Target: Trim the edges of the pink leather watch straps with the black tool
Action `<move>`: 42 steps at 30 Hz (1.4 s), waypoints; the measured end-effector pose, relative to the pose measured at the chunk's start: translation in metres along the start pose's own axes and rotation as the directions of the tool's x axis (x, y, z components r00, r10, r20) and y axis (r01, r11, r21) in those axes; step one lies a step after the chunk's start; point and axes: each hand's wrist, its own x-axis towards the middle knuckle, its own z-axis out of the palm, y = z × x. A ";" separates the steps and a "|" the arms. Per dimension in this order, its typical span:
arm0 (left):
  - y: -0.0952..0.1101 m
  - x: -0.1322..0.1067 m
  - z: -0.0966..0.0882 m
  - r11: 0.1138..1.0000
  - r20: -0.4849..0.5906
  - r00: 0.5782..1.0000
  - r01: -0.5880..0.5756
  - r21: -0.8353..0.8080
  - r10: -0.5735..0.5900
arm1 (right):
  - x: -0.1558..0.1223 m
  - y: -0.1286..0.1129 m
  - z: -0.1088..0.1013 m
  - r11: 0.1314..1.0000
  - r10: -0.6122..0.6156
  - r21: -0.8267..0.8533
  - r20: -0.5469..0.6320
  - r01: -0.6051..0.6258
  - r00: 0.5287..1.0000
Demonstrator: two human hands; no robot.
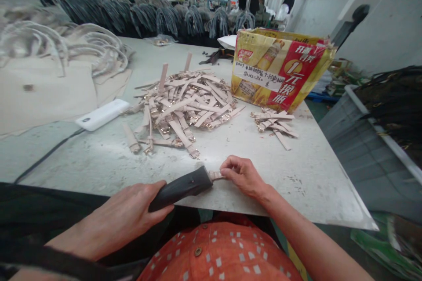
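My left hand is closed around a dark grey, thick tube-like tool, which lies slanted at the table's front edge. Its exact kind is unclear. At the tool's wide right end is a short beige strap. My right hand pinches the free end of this strap between thumb and fingertips. Beyond my hands lies a heap of beige buckle straps with gold-coloured buckles. A smaller pile of similar straps sits to the right.
A yellow and red cardboard box stands behind the small pile. To the left are a white device with a dark cable and beige bag panels with handles. A grey bin stands right of the table.
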 end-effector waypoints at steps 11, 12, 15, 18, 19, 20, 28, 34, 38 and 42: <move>-0.001 0.002 -0.001 1.000 -0.035 0.999 -0.013 -0.024 0.012 | -0.045 -0.026 -0.015 0.978 -0.110 -0.145 0.234 0.147 0.966; -0.002 0.002 -0.002 1.000 -0.041 0.999 -0.014 -0.013 0.013 | -0.038 -0.021 -0.014 0.963 -0.121 -0.222 0.140 0.150 0.983; -0.004 -0.001 -0.005 0.999 -0.037 0.999 -0.009 0.044 0.011 | -0.016 -0.001 -0.010 0.901 -0.128 -0.414 0.031 0.130 0.991; -0.004 -0.005 -0.007 0.997 -0.047 0.999 0.005 0.083 -0.001 | -0.005 0.014 -0.008 0.879 -0.136 -0.454 0.045 0.141 0.990; -0.003 -0.005 -0.008 0.996 -0.049 0.999 0.005 0.089 -0.001 | -0.004 0.017 -0.008 0.882 -0.140 -0.450 0.041 0.143 0.989; 0.000 -0.006 -0.009 0.995 -0.045 0.999 0.004 0.096 0.000 | -0.004 0.018 -0.008 0.886 -0.143 -0.440 0.035 0.143 0.989; 0.028 0.017 -0.007 0.975 -0.002 0.995 -0.100 0.198 0.103 | -0.005 0.017 -0.010 0.921 -0.151 -0.357 0.040 0.156 0.988; 0.031 0.032 -0.008 0.974 -0.067 0.988 -0.123 0.188 0.138 | -0.004 0.018 -0.012 0.925 -0.126 -0.357 0.028 0.128 0.992; 0.029 0.036 -0.016 0.988 -0.054 0.993 -0.095 0.118 0.102 | -0.002 0.017 -0.011 0.919 -0.115 -0.380 0.007 0.109 0.993; 0.006 0.032 -0.020 0.998 -0.119 0.993 -0.012 0.058 0.019 | -0.002 0.019 -0.009 0.916 -0.124 -0.385 -0.002 0.113 0.992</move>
